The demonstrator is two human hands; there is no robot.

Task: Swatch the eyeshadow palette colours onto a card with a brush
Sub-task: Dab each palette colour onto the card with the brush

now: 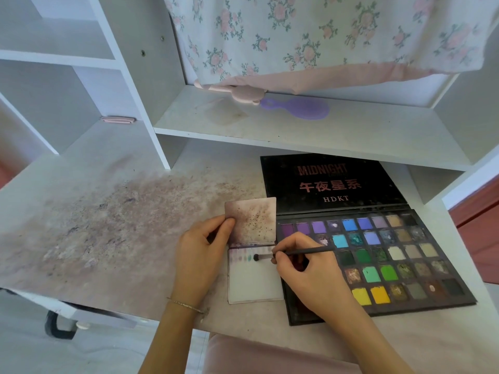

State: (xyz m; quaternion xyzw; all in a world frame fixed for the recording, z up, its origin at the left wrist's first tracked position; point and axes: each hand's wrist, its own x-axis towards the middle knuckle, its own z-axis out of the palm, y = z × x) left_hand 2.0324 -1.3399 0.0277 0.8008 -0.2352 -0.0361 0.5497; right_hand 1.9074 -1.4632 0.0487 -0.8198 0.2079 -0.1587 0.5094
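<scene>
A black eyeshadow palette [399,265] lies open on the desk at the right, with several rows of purple, blue, green, yellow and neutral pans. Left of it lies a white card pad [253,282] with a stained cover page [251,220] flipped up. My left hand [202,249] pinches the cover's lower left edge. My right hand [305,265] grips a thin dark brush [294,253]. The brush tip touches the card beside a row of faint purple and green swatches [243,257].
The white desk top [108,225] is smeared with pinkish-brown powder at the left. A shelf [297,130] above the palette holds a purple hairbrush [302,107] and a pink object [240,93]. Floral cloth [310,36] hangs behind. A caster wheel [58,327] shows lower left.
</scene>
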